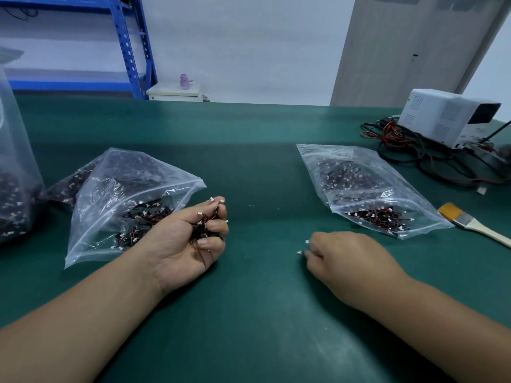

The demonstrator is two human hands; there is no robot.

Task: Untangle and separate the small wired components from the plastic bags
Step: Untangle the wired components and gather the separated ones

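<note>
My left hand [190, 239] lies palm up on the green mat [262, 313], its fingers curled round a tangled clump of wired components [207, 219] with black and red leads and white plugs. It rests at the mouth of a clear zip bag [110, 194] full of the same parts. My right hand [348, 261] lies palm down, fingertips pinching a small wired component [302, 248] whose white plugs stick out. A second zip bag [359, 178] with components lies just beyond the right hand.
A third clear bag [13, 189] stands at the far left edge. A flat paintbrush [467, 221] lies right of the second bag. A white power supply [448, 117] with black and red cables [409, 150] sits at the back right. Blue shelving [132, 45] stands behind the table.
</note>
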